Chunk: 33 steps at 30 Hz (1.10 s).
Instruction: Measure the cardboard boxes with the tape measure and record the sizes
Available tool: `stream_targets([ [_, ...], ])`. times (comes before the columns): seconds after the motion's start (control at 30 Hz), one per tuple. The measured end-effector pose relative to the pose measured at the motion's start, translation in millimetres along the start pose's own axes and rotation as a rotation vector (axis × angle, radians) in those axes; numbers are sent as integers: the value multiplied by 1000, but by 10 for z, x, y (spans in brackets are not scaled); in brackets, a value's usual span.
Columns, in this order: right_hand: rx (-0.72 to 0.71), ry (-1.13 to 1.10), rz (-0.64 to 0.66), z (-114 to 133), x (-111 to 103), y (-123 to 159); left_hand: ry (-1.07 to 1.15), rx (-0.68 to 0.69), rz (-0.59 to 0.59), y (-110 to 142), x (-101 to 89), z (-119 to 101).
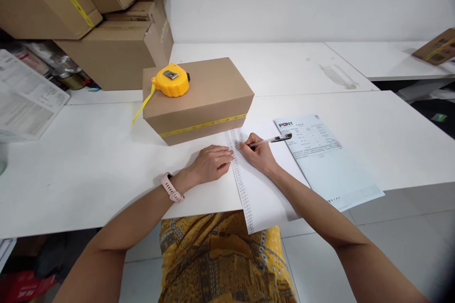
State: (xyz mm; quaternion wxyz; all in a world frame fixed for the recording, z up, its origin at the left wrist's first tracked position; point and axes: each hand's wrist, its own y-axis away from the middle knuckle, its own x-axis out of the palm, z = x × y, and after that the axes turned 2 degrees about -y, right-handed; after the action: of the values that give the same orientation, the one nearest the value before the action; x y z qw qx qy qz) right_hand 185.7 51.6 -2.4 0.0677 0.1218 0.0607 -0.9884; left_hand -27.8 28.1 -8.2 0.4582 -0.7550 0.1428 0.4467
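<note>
Pen (280, 138) (pinched in the grip of the right hand (261, 155)) points leftward and down, its long axis nearly crosswise.

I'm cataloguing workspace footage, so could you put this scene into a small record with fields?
left hand: resting at the pad's bound edge, wrist in a pale pink band
right hand: holding a clear-and-black pen over the pad
writing surface: white spiral-bound paper pad, near end past the table edge
behind pad: brown cardboard box with yellow tape measure on top, its blade end drawn out
right of pad: pale blue printed document headed PONY
furniture: white table
</note>
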Motion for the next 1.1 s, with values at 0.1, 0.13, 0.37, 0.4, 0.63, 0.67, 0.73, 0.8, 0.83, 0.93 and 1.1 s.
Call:
stream_targets([
  [0.1, 5, 8, -11, -4, 0, -3, 0, 5, -5, -1, -2, -1],
  [0.13, 4, 12, -11, -4, -1, -4, 2, 8, -7, -1, -2, -1],
  [0.37, -18, 19, -4, -17, -8, -6, 11, 9, -13, 0, 5, 4],
  [0.4, -18, 17, -3, -17, -8, -5, 15, 10, -13, 1, 6, 6],
  [0.63, -1, -2, 11, -2, -6, -5, 22, -6, 7, 17, 12, 15],
  [0.67, -1, 0, 8, -3, -6, -6, 23, -7, 12, 19, 13, 17],
  [0.73, -3, 4, 2, -6, -7, -7, 29, -13, 29, 24, 15, 20],
  [0.8, -3, 1, 5, -8, -7, -8, 32, -19, 44, 27, 17, 23],
  [0.83, -1, -3, 8, -8, -7, -8, 31, -20, 48, 28, 17, 24],
  [0.93, 5, -10, 11, -2, -5, -11, 32, -21, 41, 28, 18, 23],
  [1.1, 2, -9, -17, -1, -8, -19, 30, -14, 18, 25, 17, 20],
])
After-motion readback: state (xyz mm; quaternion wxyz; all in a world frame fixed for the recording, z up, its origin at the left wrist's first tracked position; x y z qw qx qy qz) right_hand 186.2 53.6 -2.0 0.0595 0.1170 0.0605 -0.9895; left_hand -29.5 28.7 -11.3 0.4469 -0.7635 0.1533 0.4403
